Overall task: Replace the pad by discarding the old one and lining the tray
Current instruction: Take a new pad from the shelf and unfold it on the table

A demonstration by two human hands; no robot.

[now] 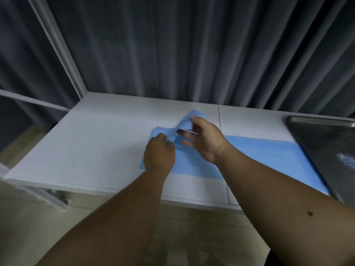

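Both hands work on a blue pad [249,158] that lies on the white desk [99,143], its right edge running up to, and perhaps slightly under, the metal tray [326,150] at the far right. The tray shows bare metal with a small pale patch on its floor; no pad lines it.

The left hand [159,154] has its fingers curled onto the pad's left part, and its grip looks closed on a fold of the sheet, though the fingertips are hidden behind the knuckles, so a pinch is my best reading. The right hand [203,139] pinches a raised flap of the pad with thumb and forefinger, the other fingers spread loose below it. The flap stands up off the desk between the two hands, so the pad seems half unfolded.

From here, the risks are plain ones. The sheet looks thin, and pulling the two grips apart too sharply could tear it at the crease. If the layers cling, the flap may spring back and fold on itself. The near edge sits close to the desk's front, so a careless tug could drag it over the lip. Carried to the tray while still creased, it would likely lie bunched and leave metal uncovered.

A grey curtain [192,50] hangs behind the desk.
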